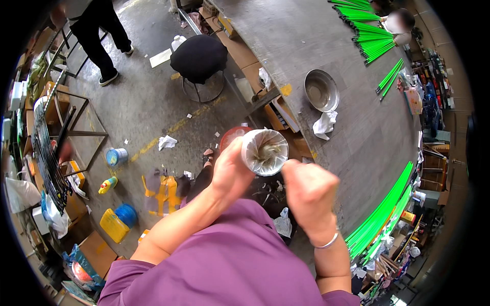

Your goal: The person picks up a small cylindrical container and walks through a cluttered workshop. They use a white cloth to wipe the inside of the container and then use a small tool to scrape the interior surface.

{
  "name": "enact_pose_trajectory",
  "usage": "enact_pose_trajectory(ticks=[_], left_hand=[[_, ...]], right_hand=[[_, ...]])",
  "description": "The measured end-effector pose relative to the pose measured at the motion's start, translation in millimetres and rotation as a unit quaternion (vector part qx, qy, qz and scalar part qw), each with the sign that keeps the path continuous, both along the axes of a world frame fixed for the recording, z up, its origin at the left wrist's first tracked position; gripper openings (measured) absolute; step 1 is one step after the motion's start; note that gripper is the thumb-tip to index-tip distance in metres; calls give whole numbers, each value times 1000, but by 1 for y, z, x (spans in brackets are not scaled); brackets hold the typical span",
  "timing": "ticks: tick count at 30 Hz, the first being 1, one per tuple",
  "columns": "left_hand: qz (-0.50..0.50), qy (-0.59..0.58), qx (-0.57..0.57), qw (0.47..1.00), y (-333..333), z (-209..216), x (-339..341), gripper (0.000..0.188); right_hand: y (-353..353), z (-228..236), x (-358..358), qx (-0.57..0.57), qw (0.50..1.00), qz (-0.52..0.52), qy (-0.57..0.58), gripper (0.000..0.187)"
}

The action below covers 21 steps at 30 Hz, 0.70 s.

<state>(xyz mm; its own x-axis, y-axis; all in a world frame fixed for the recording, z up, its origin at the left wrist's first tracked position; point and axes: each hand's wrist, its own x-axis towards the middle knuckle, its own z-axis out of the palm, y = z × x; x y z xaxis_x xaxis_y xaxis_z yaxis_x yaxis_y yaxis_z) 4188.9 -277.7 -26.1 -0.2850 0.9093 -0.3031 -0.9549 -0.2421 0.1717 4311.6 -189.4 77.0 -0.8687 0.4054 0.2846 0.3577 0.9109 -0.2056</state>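
My left hand (230, 167) is wrapped around a round cup (255, 167) in front of my body. A thin clear plastic liner covers the inside of the cup, and a murky greyish-brown substance shows at the bottom. Close against the cup's right side is my right hand (311, 194), closed in a fist and slightly blurred. Whatever its fingers pinch, if anything, is hidden. A red round container (232, 136) is partly visible behind the cup and my left hand.
A grey table (357, 148) on the right bears a metal bowl (333, 98), crumpled white paper (324, 125) and bundles of green rods (385, 214). A black-covered stool (199, 58) stands on the floor. Blue tin (117, 157) and yellow container (114, 226) sit left. One person (97, 35) stands far left.
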Motion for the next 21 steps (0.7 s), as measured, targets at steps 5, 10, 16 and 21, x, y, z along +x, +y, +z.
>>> enact_pose_trajectory(ticks=[5,10,16,21], left_hand=[[-3,13,-16,1000,1,1,-1,31],[-10,8,64,998,-3,-9,-6,35],[-10,-18,-6,1000,-1,-10,-1,42],[-8,-7,-1,1000,1,-5,-3,42]], right_hand=[[6,6,6,-46,997,-61,9,10],[-2,-7,13,-23,1000,4,0,9],[-12,-7,4,-28,999,18,-12,6],[-6,-7,-2,-4,1000,1,-12,12]])
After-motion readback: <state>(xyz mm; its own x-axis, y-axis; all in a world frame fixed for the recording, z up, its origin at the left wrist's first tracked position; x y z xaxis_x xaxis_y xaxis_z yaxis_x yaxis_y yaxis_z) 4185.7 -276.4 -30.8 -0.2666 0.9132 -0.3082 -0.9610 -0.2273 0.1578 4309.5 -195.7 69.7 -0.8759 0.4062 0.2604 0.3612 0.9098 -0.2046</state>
